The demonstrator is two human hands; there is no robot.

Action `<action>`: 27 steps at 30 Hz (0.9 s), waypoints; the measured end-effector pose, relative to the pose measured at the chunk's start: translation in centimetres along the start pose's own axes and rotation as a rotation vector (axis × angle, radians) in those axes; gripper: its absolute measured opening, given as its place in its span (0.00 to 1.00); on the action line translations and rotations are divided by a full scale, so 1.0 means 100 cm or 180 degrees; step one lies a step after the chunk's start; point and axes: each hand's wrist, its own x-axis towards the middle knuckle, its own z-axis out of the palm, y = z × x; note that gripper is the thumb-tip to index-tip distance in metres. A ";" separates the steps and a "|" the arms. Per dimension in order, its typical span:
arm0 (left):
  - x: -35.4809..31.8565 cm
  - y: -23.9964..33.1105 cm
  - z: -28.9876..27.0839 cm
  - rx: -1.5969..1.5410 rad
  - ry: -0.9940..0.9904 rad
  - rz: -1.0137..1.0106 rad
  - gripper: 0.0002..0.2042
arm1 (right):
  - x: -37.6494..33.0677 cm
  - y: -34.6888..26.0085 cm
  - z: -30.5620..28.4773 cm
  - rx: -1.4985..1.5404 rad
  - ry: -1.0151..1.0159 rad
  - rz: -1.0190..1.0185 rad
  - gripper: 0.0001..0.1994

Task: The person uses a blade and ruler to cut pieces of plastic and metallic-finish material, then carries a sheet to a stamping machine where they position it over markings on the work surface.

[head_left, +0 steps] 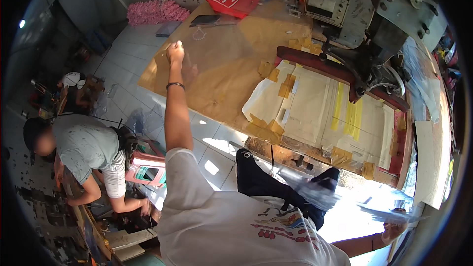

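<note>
Tan-surfaced flat table [221,86] beneath the left hand [175,53], whose fingers are curled closed, any contents indiscernible; clear thin plastic sheet [377,215] extending to both sides of the right hand [394,230], whose fingers grip it.

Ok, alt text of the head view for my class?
A person's right grip holds blurred, clear plastic sheeting; the left grip extends over a brown tabletop. A grey metal machine stands upper right; a grey-shirted co-worker bends left.
</note>
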 end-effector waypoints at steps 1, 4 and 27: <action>0.019 -0.008 -0.029 0.0653 0.0157 0.0008 0.24 | -0.014 0.010 -0.002 0.0082 0.0063 -0.0025 0.26; -0.020 -0.030 0.001 0.1631 -0.0468 -0.0709 0.42 | -0.038 -0.009 -0.009 0.0028 0.0067 0.0041 0.24; -0.108 -0.004 -0.055 -0.0892 -0.0164 -0.0721 0.12 | -0.092 0.078 -0.045 0.0348 0.0452 0.0413 0.31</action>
